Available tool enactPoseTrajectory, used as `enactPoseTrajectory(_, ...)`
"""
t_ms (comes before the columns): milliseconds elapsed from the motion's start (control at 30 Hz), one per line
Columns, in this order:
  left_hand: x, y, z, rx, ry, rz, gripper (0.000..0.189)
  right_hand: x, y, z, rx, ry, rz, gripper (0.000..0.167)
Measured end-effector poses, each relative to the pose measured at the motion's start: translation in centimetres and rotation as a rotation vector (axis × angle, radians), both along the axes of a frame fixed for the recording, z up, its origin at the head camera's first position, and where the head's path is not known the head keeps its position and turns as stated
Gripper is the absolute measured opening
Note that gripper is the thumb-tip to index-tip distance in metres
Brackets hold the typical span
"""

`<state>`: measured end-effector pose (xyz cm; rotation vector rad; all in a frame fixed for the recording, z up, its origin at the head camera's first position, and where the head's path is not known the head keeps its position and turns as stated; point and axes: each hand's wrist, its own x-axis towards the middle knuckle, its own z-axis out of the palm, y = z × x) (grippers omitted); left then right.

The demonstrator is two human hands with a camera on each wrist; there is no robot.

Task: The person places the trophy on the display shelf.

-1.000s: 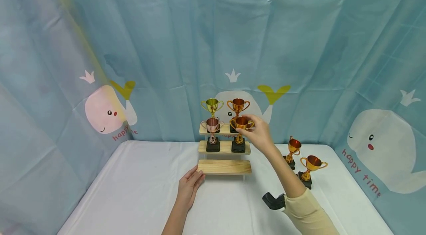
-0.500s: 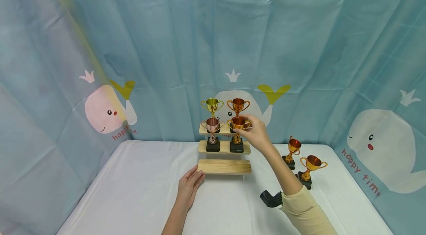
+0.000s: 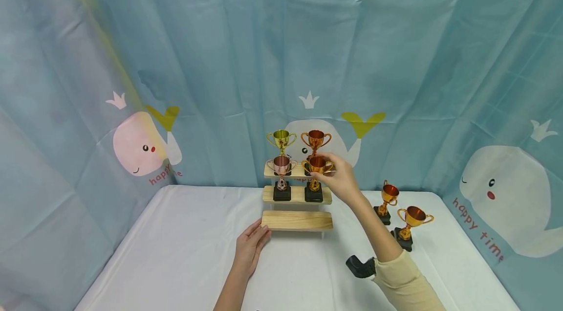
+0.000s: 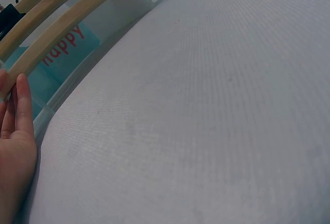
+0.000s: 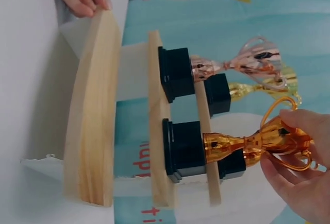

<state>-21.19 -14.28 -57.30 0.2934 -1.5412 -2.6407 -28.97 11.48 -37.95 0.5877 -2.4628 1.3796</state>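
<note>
A three-step wooden display stand (image 3: 297, 221) stands on the table. My left hand (image 3: 252, 248) grips the left end of its lowest board, thumb and fingers at the edge. On the right of the middle board stands a gold trophy (image 5: 227, 144) with a black base, upright, and my right hand (image 3: 339, 177) pinches its cup between thumb and fingers. Left of it is a rose-pink trophy (image 3: 281, 179). The top board bears a yellow-gold trophy (image 3: 281, 140) at left and a copper-orange trophy (image 3: 316, 140) at right, its lower part partly hidden.
Two more gold-orange trophies, a farther trophy (image 3: 389, 195) and a nearer trophy (image 3: 413, 218), lean on the white tablecloth (image 3: 176, 252) at right. A blue curtain (image 3: 237, 56) hangs behind. A black wrist mount (image 3: 360, 267) juts from the right sleeve.
My right hand has shifted the gold trophy slightly left along the middle board and still holds its cup. My left hand stays at the stand's lowest board.
</note>
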Motion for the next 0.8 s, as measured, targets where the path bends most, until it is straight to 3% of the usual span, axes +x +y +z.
enactPoseTrajectory(500, 0.12, 0.16, 0.15, 0.014, 0.004, 0.014, 0.058, -0.09, -0.05, -0.88, 0.001, 0.015, -0.011, 0.063)
enactPoseTrajectory(800, 0.15, 0.19, 0.21, -0.005, -0.012, 0.017, 0.056, 0.39, 0.4, -0.7, -0.038, -0.049, 0.001, 0.073)
